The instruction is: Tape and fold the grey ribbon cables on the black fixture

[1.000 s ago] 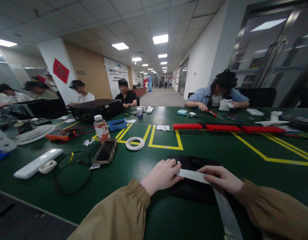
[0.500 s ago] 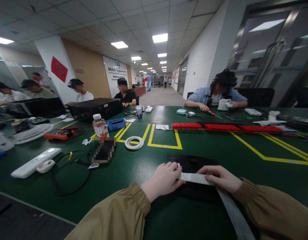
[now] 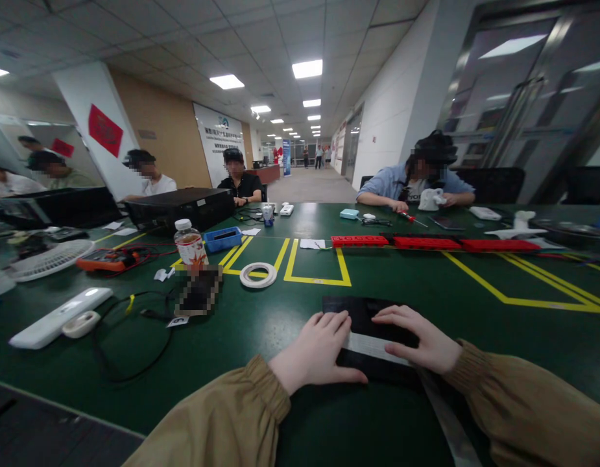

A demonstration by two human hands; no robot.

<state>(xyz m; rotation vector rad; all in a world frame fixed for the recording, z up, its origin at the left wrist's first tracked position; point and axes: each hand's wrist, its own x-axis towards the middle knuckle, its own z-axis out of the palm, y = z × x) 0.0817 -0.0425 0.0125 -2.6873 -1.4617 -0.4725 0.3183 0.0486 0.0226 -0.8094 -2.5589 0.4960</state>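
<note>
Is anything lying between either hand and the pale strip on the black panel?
Nothing visible. The left hand and right hand both lie flat on the black panel, touching the pale strip that runs between them. The tape roll sits farther out on the table, apart.

Your counter (image 3: 261, 337) looks smooth, faintly glossy green; the black pad (image 3: 372, 311) looks matt. Your strip (image 3: 375, 347) looks like pale paper.

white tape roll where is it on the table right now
In the head view the white tape roll lies flat on the green table, left of centre, just right of the drink bottle and beyond the left hand.
</note>
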